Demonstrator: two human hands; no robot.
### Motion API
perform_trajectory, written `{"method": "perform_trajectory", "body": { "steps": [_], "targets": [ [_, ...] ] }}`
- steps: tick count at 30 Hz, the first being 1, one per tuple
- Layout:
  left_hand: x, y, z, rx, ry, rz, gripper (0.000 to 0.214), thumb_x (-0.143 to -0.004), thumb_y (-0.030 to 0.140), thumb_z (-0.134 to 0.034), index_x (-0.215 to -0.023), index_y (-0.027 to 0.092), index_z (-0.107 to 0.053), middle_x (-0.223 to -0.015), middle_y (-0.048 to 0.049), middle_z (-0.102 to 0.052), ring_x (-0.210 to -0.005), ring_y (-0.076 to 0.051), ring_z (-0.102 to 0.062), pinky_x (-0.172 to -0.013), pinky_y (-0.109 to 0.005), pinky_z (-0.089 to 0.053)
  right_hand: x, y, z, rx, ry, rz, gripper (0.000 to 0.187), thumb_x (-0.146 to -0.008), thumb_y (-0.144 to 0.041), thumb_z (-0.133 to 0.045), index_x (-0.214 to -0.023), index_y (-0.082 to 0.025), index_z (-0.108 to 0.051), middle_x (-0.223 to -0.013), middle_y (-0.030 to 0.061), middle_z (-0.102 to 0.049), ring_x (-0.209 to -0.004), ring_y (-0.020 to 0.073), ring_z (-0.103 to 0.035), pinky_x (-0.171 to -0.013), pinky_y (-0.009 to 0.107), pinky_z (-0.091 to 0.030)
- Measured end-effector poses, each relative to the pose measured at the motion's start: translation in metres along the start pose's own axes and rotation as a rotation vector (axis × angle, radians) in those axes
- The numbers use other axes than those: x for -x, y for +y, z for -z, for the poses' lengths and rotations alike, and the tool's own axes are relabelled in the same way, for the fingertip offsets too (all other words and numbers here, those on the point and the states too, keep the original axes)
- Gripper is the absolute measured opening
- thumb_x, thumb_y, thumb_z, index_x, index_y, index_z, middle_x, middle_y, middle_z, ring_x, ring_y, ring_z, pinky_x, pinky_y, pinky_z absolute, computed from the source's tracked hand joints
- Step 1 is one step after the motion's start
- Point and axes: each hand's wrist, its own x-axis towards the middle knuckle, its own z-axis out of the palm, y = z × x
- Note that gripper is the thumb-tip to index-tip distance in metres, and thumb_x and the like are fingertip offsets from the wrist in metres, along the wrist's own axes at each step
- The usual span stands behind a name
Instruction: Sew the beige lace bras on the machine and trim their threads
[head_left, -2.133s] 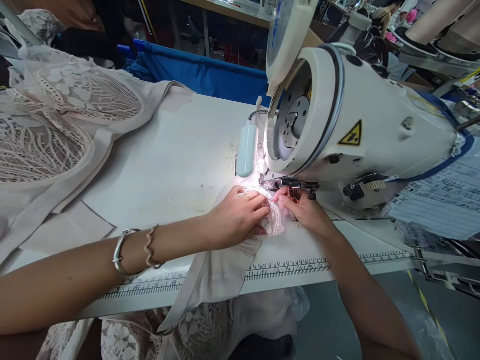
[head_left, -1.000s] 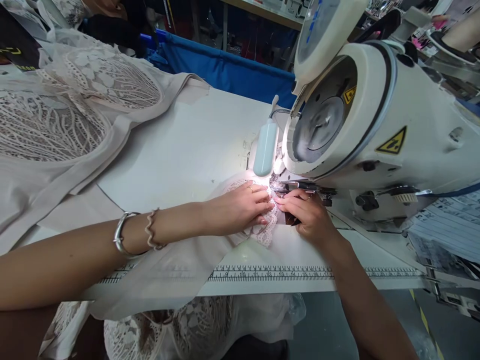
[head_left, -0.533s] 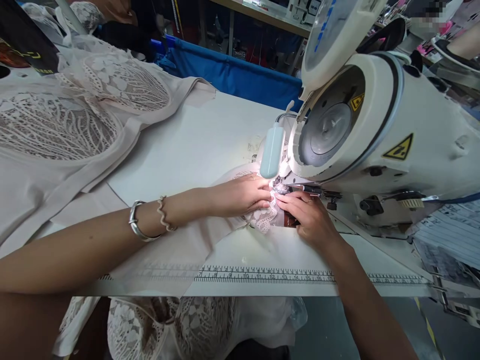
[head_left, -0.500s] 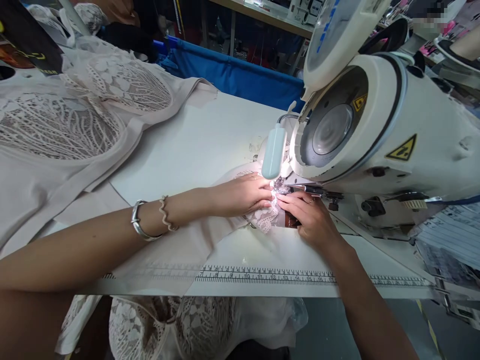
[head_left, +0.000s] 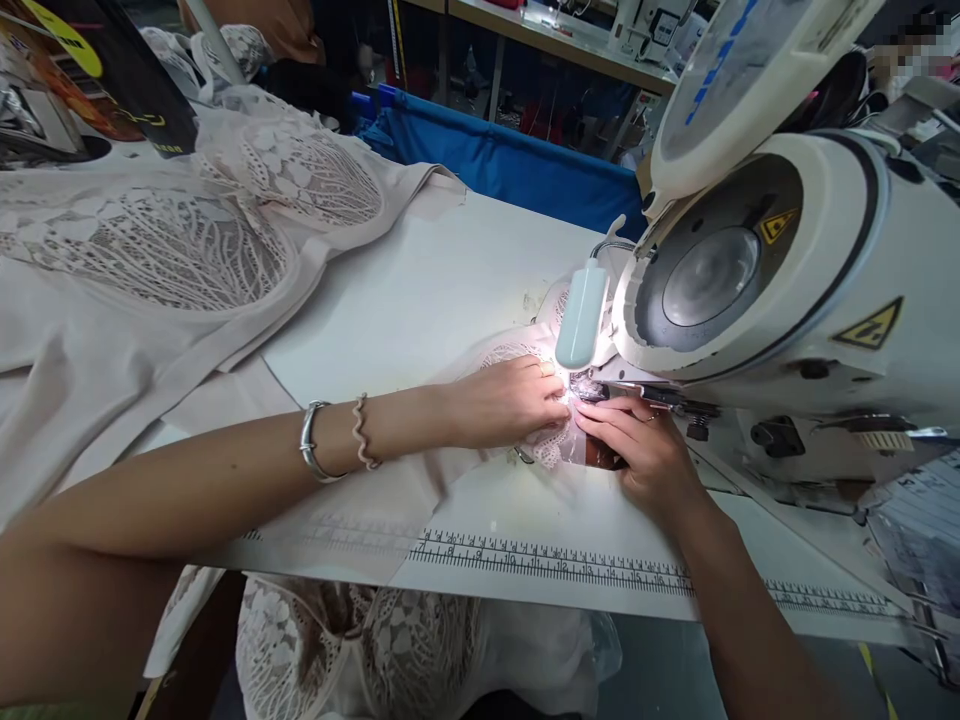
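Note:
My left hand (head_left: 504, 402) lies flat on a beige lace garment piece (head_left: 546, 448), its fingers stretched toward the needle area (head_left: 581, 388) of a white sewing machine (head_left: 787, 290). My right hand (head_left: 643, 450) rests beside it on the right, fingers pressed down on the scalloped lace edge just in front of the presser foot. A small lamp (head_left: 581, 315) lights the spot brightly. The plain beige fabric (head_left: 360, 505) trails from under my left wrist over the table's front edge. Two bracelets sit on my left wrist.
A pile of beige lace garments (head_left: 150, 260) covers the table's left side. A printed ruler (head_left: 555, 560) runs along the white table's (head_left: 420, 290) front edge. A blue bin (head_left: 510, 165) stands behind. More lace hangs below the table (head_left: 360, 640).
Both hands have slid forward with the fabric toward the needle; the lace piece has fed further under the machine head. The view shifted left and lower.

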Motion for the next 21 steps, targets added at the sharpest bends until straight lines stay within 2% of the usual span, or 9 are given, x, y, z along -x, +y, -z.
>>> {"method": "perform_trajectory", "body": {
  "steps": [5, 8, 13, 18, 21],
  "targets": [
    [0.0008, 0.0008, -0.0030, -0.027, 0.026, -0.018, 0.038, -0.106, 0.022, -0.033, -0.093, 0.014, -0.067, -0.101, -0.0108, -0.068, -0.090, -0.020, -0.056, -0.075, -0.035, -0.041, 0.0001, 0.0002, -0.0007, -0.002, -0.024, -0.023, 0.044, -0.096, -0.003, -0.045, -0.129, -0.020, -0.069, -0.125, 0.0081, -0.066, -0.110, 0.0302, -0.062, -0.090, 0.046, -0.055],
    [0.0012, 0.0006, -0.0025, -0.009, 0.023, -0.051, 0.037, -0.105, 0.016, -0.032, -0.092, 0.016, -0.066, -0.092, -0.0075, -0.068, -0.081, -0.018, -0.054, -0.074, -0.034, -0.039, -0.0010, -0.0007, 0.0002, -0.001, 0.000, 0.016, 0.036, -0.097, -0.005, -0.051, -0.123, -0.019, -0.071, -0.121, 0.0087, -0.068, -0.107, 0.0297, -0.062, -0.086, 0.043, -0.055],
    [0.0004, -0.0007, -0.0024, 0.030, 0.068, -0.039, 0.030, -0.105, 0.020, -0.040, -0.090, 0.018, -0.066, -0.085, -0.0075, -0.064, -0.075, -0.018, -0.050, -0.067, -0.034, -0.036, -0.0027, -0.0016, 0.0013, 0.016, 0.029, 0.056, 0.034, -0.095, 0.002, -0.047, -0.115, -0.013, -0.070, -0.116, 0.0075, -0.069, -0.104, 0.0285, -0.062, -0.079, 0.040, -0.052],
    [0.0021, -0.0019, -0.0051, -0.016, 0.079, -0.072, 0.031, -0.101, 0.007, -0.037, -0.089, 0.015, -0.064, -0.097, -0.0082, -0.069, -0.086, -0.019, -0.055, -0.072, -0.034, -0.037, -0.0032, -0.0027, -0.0001, 0.030, 0.031, 0.027, 0.036, -0.095, 0.004, -0.041, -0.114, -0.012, -0.068, -0.119, 0.0090, -0.068, -0.105, 0.0276, -0.062, -0.082, 0.041, -0.052],
    [0.0028, -0.0032, -0.0049, -0.025, 0.087, -0.098, 0.031, -0.096, 0.002, -0.036, -0.095, 0.015, -0.064, -0.097, -0.0080, -0.070, -0.086, -0.019, -0.056, -0.071, -0.034, -0.036, -0.0034, -0.0050, -0.0007, 0.010, 0.040, 0.026, 0.033, -0.095, 0.004, -0.044, -0.111, -0.013, -0.067, -0.118, 0.0078, -0.069, -0.105, 0.0266, -0.062, -0.084, 0.041, -0.052]
  ]
}}
